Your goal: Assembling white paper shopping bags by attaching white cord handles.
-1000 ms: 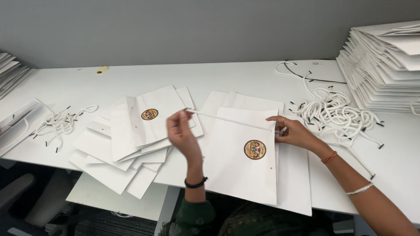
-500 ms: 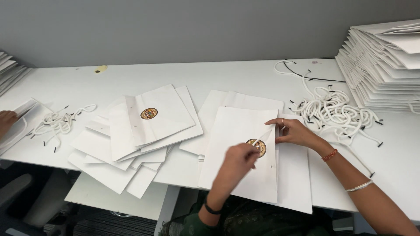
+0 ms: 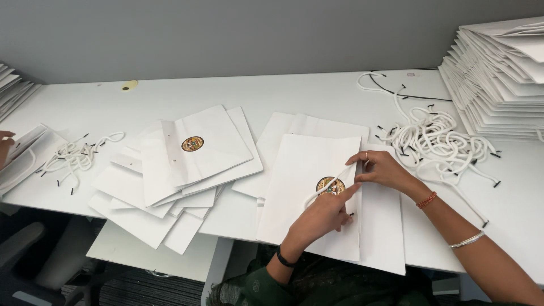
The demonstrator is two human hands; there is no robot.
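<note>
Nearest: my left hand (image 3: 323, 215), fingers curled down, pressing on the flat white paper bag with a round gold-and-brown seal (image 3: 309, 192). A second ago it was lifted away from the seal; it now rests beside the seal, pinching the lower end of the white cord handle with a black tip (image 3: 328, 186).

Next: my right hand (image 3: 382, 170), fingers closed on the upper end of the same cord at the bag's right edge. It holds the same spot as before. I judge the cord, earlier pulled taut in the air, is now slack and lying on the bag, so the threading looks to be at its second end.

The bag lies on top of more flat white bags (image 3: 379, 226) on the white worktop (image 3: 283, 93), directly before me.

Left of it: a fanned heap of white bags and folded card inserts (image 3: 175, 170), one showing its seal.

Right, further: a tangled pile of white cords with black tips (image 3: 433, 139).

Far right: a tall stack of folded white bags (image 3: 501, 73).

Far left: another person's hand (image 3: 5, 144) by a small bunch of cords (image 3: 71, 156).

Back: a small yellow scrap (image 3: 129, 85).
</note>
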